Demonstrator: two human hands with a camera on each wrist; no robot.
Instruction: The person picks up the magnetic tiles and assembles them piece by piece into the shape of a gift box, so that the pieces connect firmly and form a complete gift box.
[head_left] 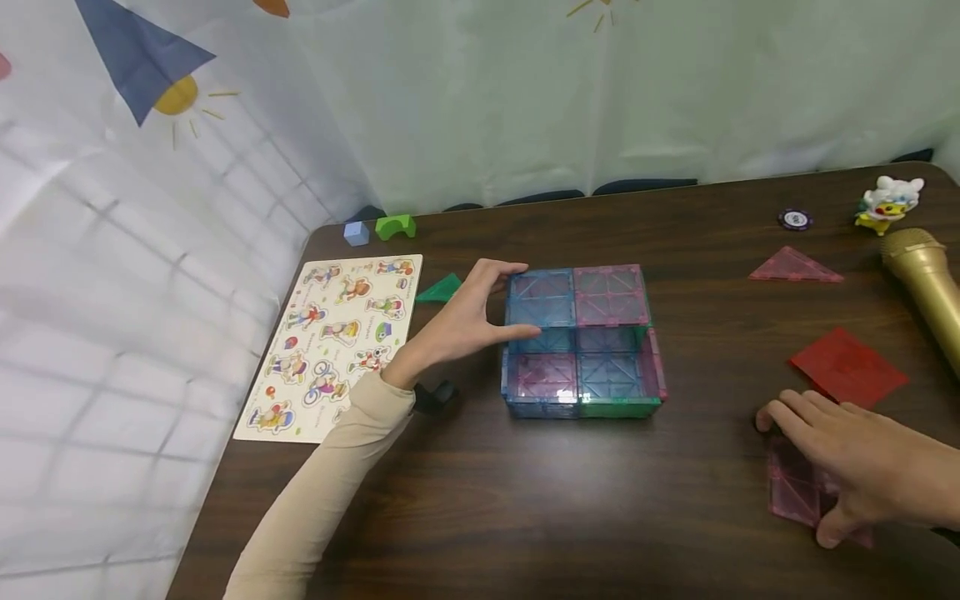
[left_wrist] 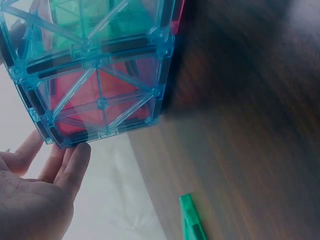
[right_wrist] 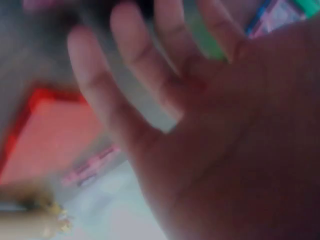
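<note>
A low box of see-through magnetic tiles (head_left: 611, 375) stands mid-table, its rear half roofed by a blue and a pink tile and its front half uncovered on top. At its left rear part, my left hand (head_left: 468, 321) holds the blue upper section between thumb and fingers; the left wrist view shows fingertips touching the blue tile box (left_wrist: 102, 102) at a corner. My right hand (head_left: 847, 454) is over pink magnetic tiles (head_left: 793, 483) on the right, fingers bent and spread. Whether it touches them cannot be told. A dark object by its fingertips is mostly hidden.
Beyond the right hand lie a red square tile (head_left: 849, 367), a pink triangle tile (head_left: 795, 265), a poker chip (head_left: 795, 219), a small figurine (head_left: 889, 204) and a gold microphone (head_left: 926, 283). Leftward are a picture puzzle board (head_left: 300, 383), a green triangle (head_left: 441, 289) and two blocks (head_left: 395, 227).
</note>
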